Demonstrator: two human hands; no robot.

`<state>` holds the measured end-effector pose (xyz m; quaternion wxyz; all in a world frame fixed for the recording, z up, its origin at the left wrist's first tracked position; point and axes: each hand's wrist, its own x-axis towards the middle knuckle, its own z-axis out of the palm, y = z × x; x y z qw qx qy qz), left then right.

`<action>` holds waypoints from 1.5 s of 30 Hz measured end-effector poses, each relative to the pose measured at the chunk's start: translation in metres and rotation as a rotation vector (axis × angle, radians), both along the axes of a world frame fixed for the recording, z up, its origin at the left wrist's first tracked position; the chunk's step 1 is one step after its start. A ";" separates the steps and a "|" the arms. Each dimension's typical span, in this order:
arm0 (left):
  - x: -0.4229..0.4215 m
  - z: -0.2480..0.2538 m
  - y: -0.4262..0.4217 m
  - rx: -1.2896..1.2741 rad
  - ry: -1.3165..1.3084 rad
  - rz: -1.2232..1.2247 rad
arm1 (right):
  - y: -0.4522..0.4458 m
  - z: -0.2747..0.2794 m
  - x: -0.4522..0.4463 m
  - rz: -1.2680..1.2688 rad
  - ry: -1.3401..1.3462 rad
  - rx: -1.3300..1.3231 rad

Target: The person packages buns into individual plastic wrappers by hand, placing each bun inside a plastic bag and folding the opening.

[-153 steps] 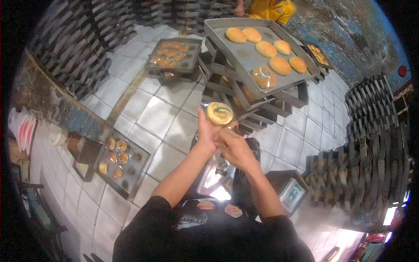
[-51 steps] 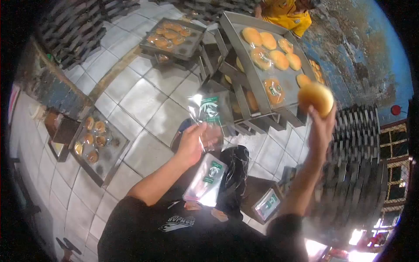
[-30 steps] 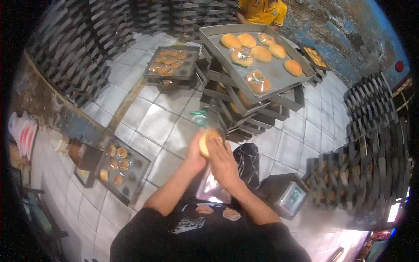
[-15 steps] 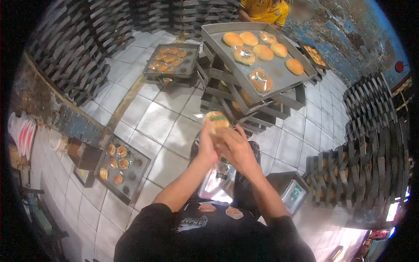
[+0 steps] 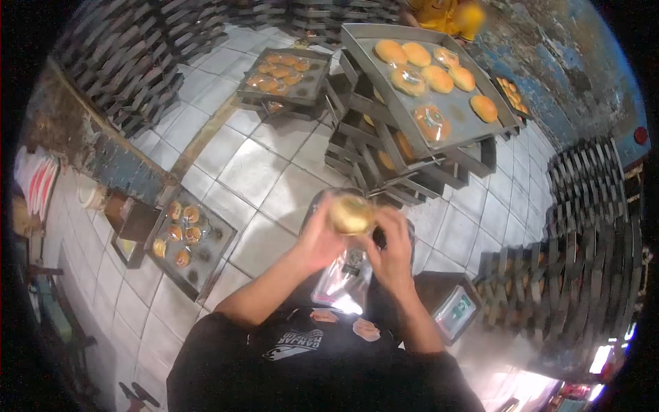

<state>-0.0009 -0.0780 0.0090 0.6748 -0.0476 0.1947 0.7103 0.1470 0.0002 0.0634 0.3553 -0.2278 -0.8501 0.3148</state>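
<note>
A round golden bun (image 5: pixel 352 215), somewhat blurred, is held between my two hands above my lap. My left hand (image 5: pixel 319 237) grips its left side. The fingers of my right hand (image 5: pixel 391 247) are bent at its right edge, pinched on the bun or its wrapping. A stack of clear printed bags (image 5: pixel 341 281) lies on my lap below the hands. Ahead to the right, a large metal tray (image 5: pixel 456 123) on stacked trays bears several buns, some bare and some in clear bags.
Wrapped buns lie on a tray (image 5: pixel 312 79) ahead and another tray (image 5: pixel 223 248) on the left floor. A box (image 5: pixel 439 281) with printed bags stands at the right. Tall stacks of dark trays (image 5: pixel 556 288) stand around. Beyond the large tray is a person in yellow (image 5: pixel 439 15).
A bare bun was brought from the large tray to my left hand and the bag. Since half a second ago, the bun has turned and moved lower, and my right hand has shifted to its right side.
</note>
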 end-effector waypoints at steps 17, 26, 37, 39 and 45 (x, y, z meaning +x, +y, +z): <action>-0.025 -0.023 0.043 -0.321 1.172 0.401 | 0.062 -0.018 -0.014 -0.141 -0.011 -0.371; -0.023 -0.079 -0.038 -0.286 1.273 0.305 | 0.005 -0.104 0.043 -0.073 -0.018 -1.192; -0.006 -0.016 0.008 -0.138 1.297 0.507 | 0.013 -0.037 0.039 -0.078 0.084 -0.553; -0.007 0.000 0.016 -0.146 1.147 0.490 | 0.014 -0.030 0.036 -0.065 0.161 -0.570; -0.011 0.030 0.011 -0.179 1.048 0.350 | 0.020 0.035 0.015 -0.198 0.020 -0.616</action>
